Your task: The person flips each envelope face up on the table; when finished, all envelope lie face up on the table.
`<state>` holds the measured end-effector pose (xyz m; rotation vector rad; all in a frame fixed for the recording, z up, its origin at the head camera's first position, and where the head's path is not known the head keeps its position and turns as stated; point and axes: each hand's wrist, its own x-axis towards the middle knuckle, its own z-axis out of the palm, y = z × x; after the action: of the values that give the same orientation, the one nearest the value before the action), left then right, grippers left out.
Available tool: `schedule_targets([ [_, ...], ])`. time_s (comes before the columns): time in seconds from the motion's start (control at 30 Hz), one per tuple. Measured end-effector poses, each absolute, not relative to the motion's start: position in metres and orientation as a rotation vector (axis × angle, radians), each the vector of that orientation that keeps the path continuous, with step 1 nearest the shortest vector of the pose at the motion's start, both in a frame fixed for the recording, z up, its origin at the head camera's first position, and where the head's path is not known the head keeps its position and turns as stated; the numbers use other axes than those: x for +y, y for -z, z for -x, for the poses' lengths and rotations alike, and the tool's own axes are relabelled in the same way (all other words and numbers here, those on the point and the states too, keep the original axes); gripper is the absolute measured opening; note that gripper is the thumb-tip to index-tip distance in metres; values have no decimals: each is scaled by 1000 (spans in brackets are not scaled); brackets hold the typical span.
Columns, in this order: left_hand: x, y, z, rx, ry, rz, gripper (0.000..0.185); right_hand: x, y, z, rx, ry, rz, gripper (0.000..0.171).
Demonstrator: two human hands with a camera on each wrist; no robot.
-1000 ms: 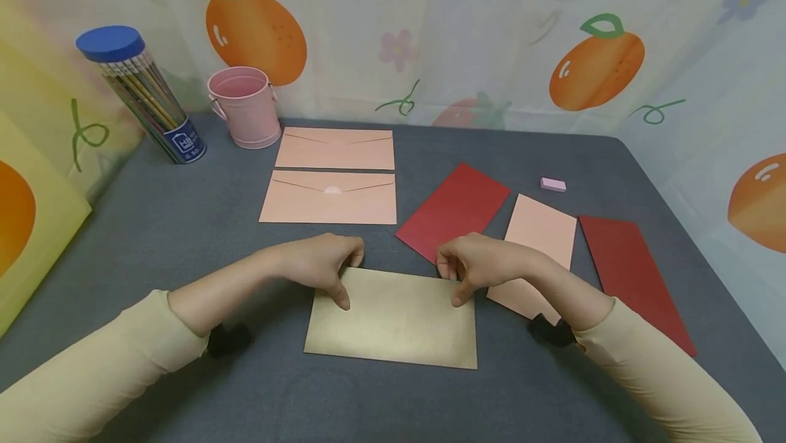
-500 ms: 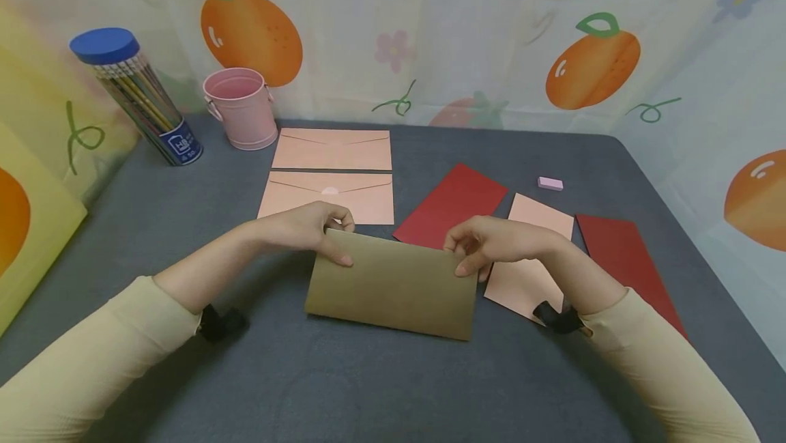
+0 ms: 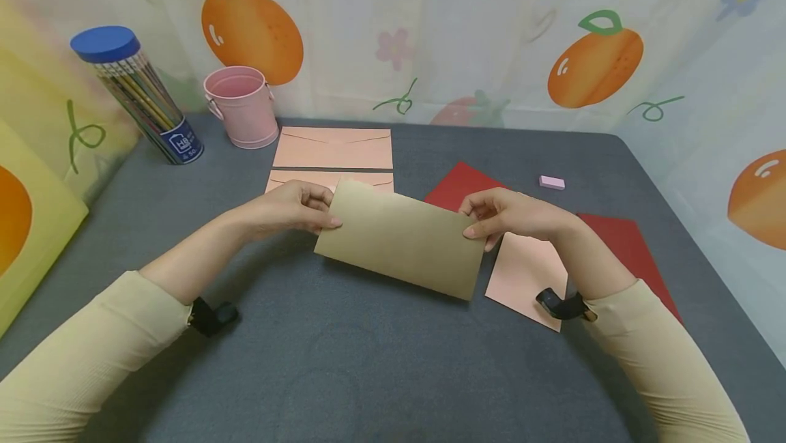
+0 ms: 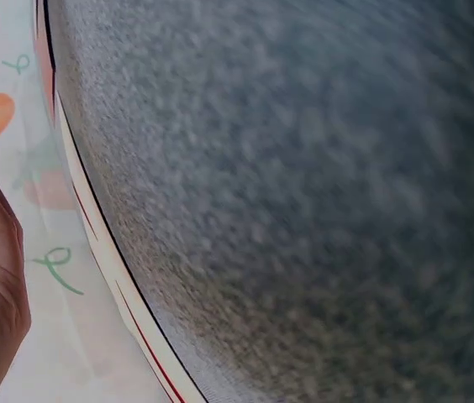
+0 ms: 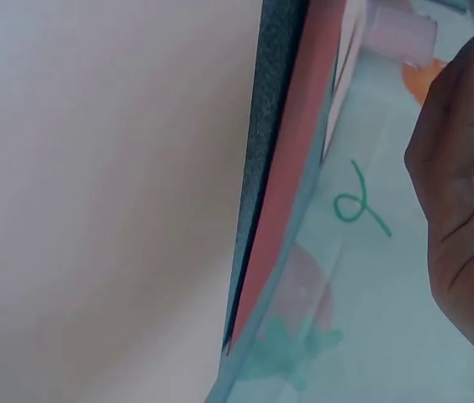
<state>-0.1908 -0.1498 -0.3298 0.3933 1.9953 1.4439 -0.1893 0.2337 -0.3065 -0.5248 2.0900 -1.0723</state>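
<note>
Pencil tube (image 3: 136, 91): blue label reads "HB"; smaller print illegible.

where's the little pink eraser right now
Head view: the small pink rectangular eraser lies on the grey table, far right, beyond the dark red paper sheet.

Pink bucket (image 3: 241, 106), pencil tube (image 3: 136, 93), eraser (image 3: 551, 182)

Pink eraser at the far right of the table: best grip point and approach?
Pinch the pink eraser across its two long sides, coming straight down from above. It is a small flat block lying alone on the grey table, with bare cloth all round it, so nothing blocks fingers there. It sits low, so a sideways approach would likely just push it.
</note>
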Motion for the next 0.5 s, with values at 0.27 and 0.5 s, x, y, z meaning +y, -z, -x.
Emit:
schedule_targets([
  [0.27,-155,330,192,2032,-1554,-366,8,237,308,193,2140,1232,432,20],
  [0.5,-161,327,195,2006,-1681,-289,11,238,310,194,2113,1418,349,11],
])
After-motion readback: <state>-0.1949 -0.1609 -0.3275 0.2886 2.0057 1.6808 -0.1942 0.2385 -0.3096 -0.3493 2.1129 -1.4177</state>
